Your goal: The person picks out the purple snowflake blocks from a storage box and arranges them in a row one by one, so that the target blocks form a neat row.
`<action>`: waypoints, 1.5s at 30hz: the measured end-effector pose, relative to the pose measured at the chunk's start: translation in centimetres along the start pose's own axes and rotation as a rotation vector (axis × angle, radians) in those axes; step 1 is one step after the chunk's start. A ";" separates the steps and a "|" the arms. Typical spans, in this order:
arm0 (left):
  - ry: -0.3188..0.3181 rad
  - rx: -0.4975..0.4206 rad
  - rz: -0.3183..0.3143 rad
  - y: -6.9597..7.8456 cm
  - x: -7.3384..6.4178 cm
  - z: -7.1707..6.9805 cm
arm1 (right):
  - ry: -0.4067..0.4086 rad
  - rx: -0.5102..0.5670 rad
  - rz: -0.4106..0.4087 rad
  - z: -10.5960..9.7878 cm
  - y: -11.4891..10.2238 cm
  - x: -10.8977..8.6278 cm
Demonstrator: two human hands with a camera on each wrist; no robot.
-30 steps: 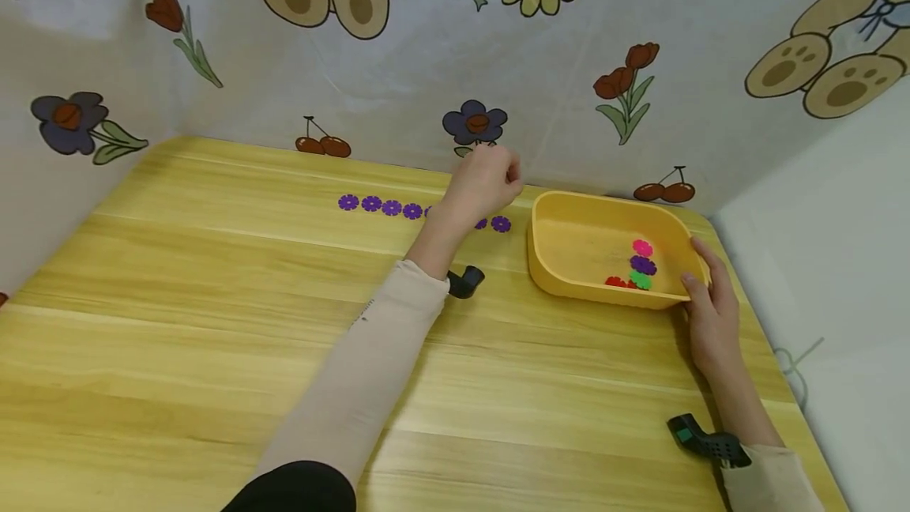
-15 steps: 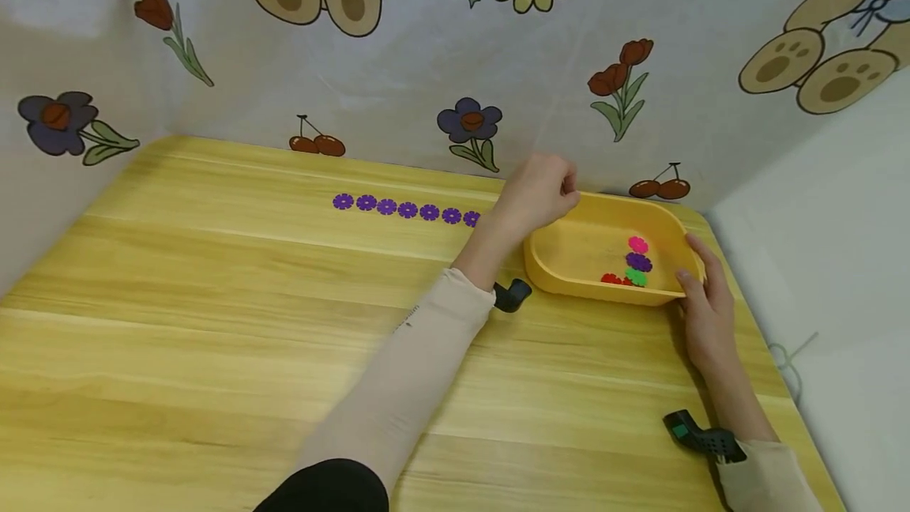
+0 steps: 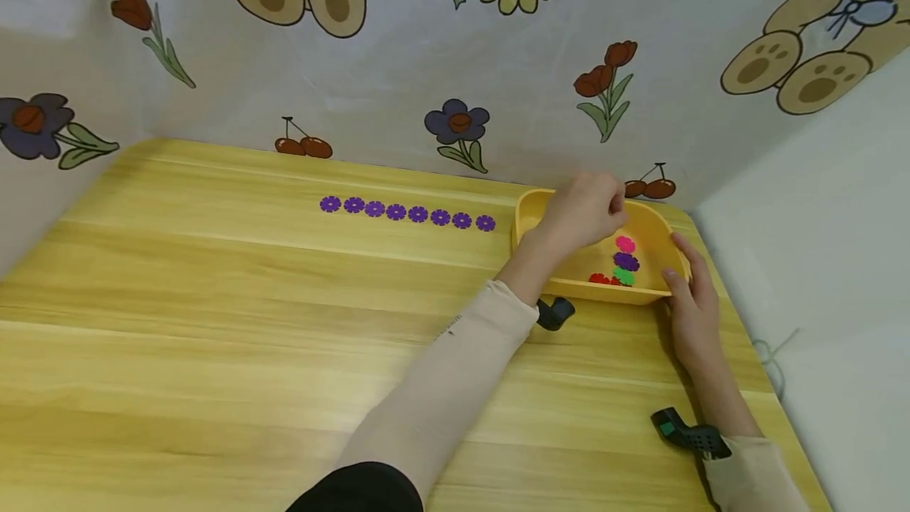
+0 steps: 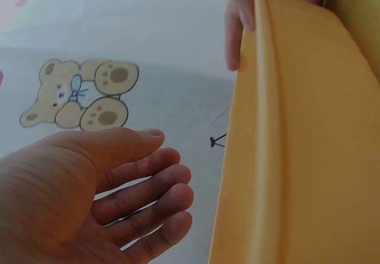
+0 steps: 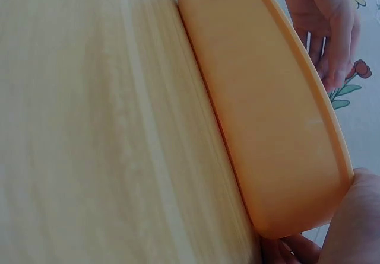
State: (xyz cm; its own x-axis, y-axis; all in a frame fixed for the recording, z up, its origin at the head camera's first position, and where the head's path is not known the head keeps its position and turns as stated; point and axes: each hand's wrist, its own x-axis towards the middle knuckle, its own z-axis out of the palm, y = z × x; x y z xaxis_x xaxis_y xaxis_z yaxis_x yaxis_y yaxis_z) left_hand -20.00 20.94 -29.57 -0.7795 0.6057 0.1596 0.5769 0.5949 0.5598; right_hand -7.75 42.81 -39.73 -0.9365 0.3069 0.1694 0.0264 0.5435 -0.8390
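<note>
A yellow plastic bin [image 3: 640, 295] sits at the right of the table, and my right hand [image 3: 693, 316] grips its right end, thumb at the rim. My left hand [image 3: 584, 210] hovers over the bin, its loosely bent fingers holding nothing in the left wrist view. Inside the bin lie small notched, flower-shaped plastic discs: a pink disc [image 3: 626, 244], a purple disc [image 3: 626, 261], a green disc [image 3: 623, 276] and red discs [image 3: 599, 279], partly hidden by the front wall. Left of the bin, a row of purple discs [image 3: 418, 214] lies flat on the table.
The wooden table [image 3: 235, 322] meets a patterned cloth [image 3: 398, 62] with bears and flowers at its back edge. A white surface [image 3: 825, 259] lies beyond the table's right edge, with a pale cord [image 3: 771, 362] there. Each wrist wears a black camera mount [image 3: 690, 434].
My left hand has moved right, from above the purple row to over the bin, uncovering the row's right end. The right hand keeps its grip on the bin.
</note>
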 end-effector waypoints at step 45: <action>-0.224 0.177 -0.132 2.2 2.0 8.4 | 0.032 0.113 -0.027 0.4 0.0 0.0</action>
State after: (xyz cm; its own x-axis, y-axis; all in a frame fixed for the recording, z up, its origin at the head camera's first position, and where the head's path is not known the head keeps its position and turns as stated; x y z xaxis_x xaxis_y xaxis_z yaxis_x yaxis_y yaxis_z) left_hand -18.22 27.92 -34.81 -0.7886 0.6068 -0.0994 0.5231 0.7471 0.4100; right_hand -7.89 42.49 -39.96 -0.9248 0.3188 0.2078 -0.0402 0.4611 -0.8864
